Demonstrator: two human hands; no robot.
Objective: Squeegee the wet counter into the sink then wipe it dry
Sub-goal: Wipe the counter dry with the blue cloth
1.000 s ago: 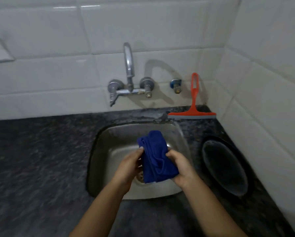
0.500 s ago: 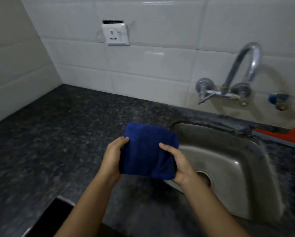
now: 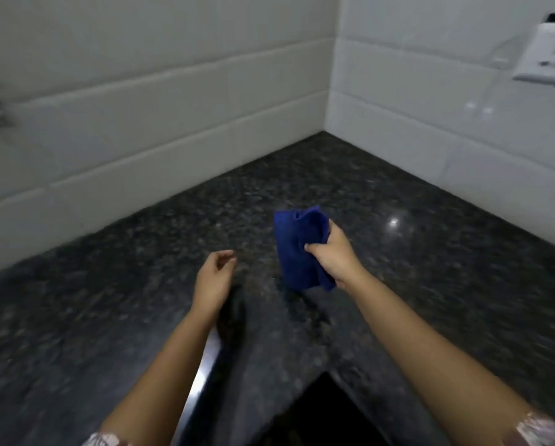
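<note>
my right hand (image 3: 332, 255) is clamped around the bunched blue cloth (image 3: 297, 249), holding it over the dark granite counter (image 3: 141, 300) toward its inner corner where the two tiled walls (image 3: 141, 107) meet. my left hand (image 3: 213, 278) hovers beside it, empty, fingers loosely apart.

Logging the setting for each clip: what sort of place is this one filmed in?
Most likely a home kitchen: a dark speckled stone counter runs into a corner of white tiled wall, with a wall socket above it. The right hand holds a blue cloth.
</note>
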